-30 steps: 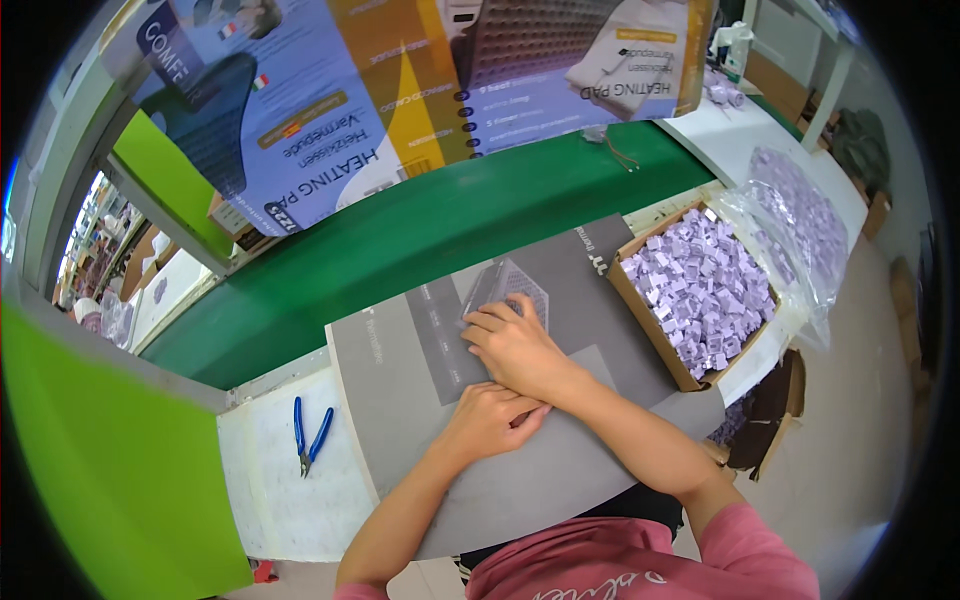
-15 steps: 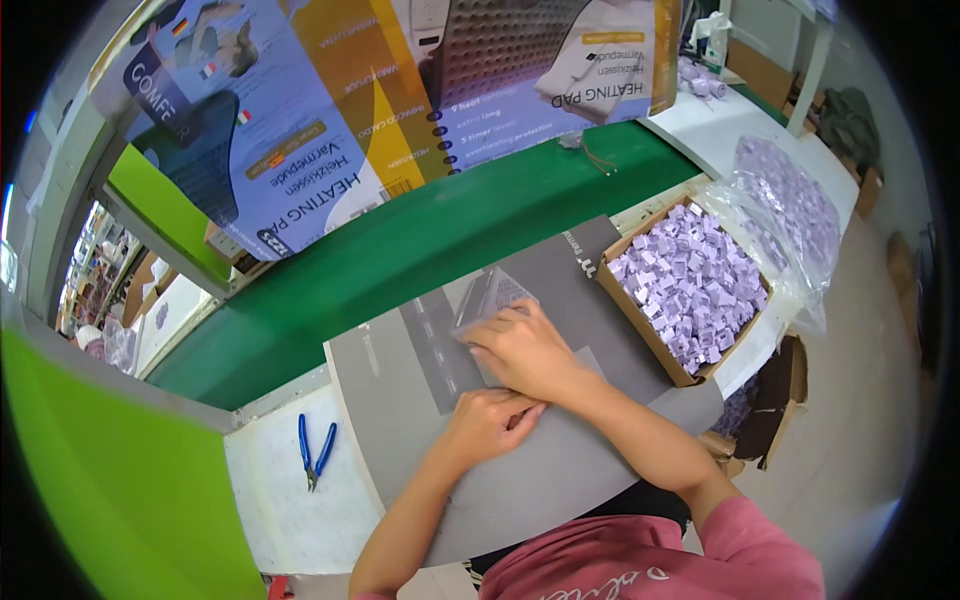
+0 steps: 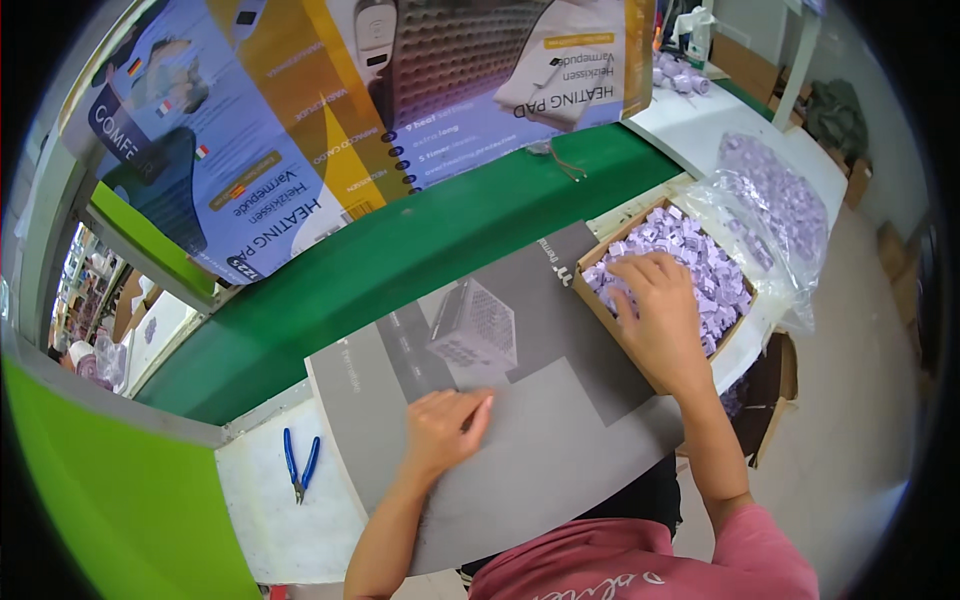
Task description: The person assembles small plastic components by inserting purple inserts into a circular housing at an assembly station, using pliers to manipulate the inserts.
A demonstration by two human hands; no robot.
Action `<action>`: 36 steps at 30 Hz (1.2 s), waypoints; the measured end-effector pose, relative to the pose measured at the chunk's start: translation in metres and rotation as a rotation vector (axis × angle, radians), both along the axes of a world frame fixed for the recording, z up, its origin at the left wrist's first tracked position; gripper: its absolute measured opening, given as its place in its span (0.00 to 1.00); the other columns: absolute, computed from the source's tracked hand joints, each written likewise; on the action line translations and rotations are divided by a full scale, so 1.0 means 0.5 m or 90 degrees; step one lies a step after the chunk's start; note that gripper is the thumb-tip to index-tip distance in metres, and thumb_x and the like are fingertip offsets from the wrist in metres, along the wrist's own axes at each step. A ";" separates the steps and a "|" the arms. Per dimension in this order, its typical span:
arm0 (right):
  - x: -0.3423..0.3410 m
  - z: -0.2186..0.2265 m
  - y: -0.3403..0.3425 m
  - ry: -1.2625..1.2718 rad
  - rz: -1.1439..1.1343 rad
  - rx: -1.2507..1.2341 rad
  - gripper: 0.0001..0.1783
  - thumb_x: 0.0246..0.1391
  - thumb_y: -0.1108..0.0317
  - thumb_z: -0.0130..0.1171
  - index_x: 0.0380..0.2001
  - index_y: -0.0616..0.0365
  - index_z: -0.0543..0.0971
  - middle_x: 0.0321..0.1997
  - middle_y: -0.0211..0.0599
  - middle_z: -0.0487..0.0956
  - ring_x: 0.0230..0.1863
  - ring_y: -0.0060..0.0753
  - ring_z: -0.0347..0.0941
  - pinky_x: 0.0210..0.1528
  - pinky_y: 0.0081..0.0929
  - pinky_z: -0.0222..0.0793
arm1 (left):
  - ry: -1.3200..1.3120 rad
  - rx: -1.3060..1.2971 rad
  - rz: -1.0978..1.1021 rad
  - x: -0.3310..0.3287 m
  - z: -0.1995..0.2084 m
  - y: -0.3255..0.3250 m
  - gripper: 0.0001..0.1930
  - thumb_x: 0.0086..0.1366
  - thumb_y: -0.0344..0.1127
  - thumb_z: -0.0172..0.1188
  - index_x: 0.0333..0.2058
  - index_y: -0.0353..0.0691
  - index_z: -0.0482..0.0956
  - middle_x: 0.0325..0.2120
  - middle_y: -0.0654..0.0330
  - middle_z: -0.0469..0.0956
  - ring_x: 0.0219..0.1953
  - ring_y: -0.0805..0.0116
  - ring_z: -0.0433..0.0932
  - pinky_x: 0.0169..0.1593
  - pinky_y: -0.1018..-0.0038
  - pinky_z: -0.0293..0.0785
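Note:
A shallow cardboard box (image 3: 620,343) full of small pale-purple plastic pieces (image 3: 690,235) stands at the right. Over its near-left part is my right hand (image 3: 660,310), its fingertips down at the pieces and its thumb apart from the fingers. No piece shows in its grasp. My left hand (image 3: 445,432) rests on a flat grey printed cardboard sheet (image 3: 550,460), fingers curled in and thumb against them. Whatever it may hold is hidden. The sheet carries a printed picture of a boxy device just beyond my left hand.
Blue-handled cutting pliers (image 3: 300,466) lie on the white surface at the left. Behind the sheet runs a green surface (image 3: 420,240), below large printed packaging panels (image 3: 300,110). A clear plastic bag of purple pieces (image 3: 780,200) lies beyond the box, right. Another cardboard box (image 3: 775,400) is lower right.
My right hand has moved from the middle of the sheet, beside my left hand, rightward to the box of pieces. My left hand has shifted slightly left. The view has turned slightly.

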State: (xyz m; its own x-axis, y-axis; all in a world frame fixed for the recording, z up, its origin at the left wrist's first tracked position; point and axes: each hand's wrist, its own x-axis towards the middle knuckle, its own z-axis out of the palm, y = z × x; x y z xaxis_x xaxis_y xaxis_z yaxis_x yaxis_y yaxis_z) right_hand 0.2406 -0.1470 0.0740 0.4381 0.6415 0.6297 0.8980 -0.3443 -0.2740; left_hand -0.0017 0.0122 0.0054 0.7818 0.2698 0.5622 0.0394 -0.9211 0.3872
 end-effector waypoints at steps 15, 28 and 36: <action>0.006 -0.028 0.016 -0.050 -0.036 -0.102 0.17 0.39 0.84 0.57 0.37 0.62 0.81 0.33 0.42 0.80 0.42 0.44 0.73 0.46 0.39 0.64 | 0.002 -0.160 0.070 0.025 -0.008 -0.015 0.05 0.60 0.27 0.64 0.35 0.41 0.84 0.21 0.62 0.79 0.19 0.70 0.74 0.24 0.73 0.70; -0.009 -0.024 0.020 -0.048 -0.021 -0.102 0.21 0.39 0.86 0.55 0.39 0.59 0.80 0.34 0.41 0.77 0.41 0.46 0.72 0.46 0.41 0.65 | 0.005 -0.195 0.056 0.022 -0.009 -0.010 0.03 0.61 0.27 0.63 0.34 0.40 0.83 0.23 0.60 0.80 0.21 0.67 0.76 0.27 0.71 0.73; -0.050 0.006 0.054 0.000 0.079 -0.005 0.15 0.46 0.81 0.59 0.40 0.59 0.80 0.38 0.41 0.79 0.43 0.46 0.73 0.47 0.39 0.68 | 0.002 -0.176 0.050 0.020 -0.016 -0.005 0.03 0.61 0.28 0.63 0.34 0.39 0.82 0.23 0.60 0.80 0.22 0.64 0.77 0.28 0.69 0.73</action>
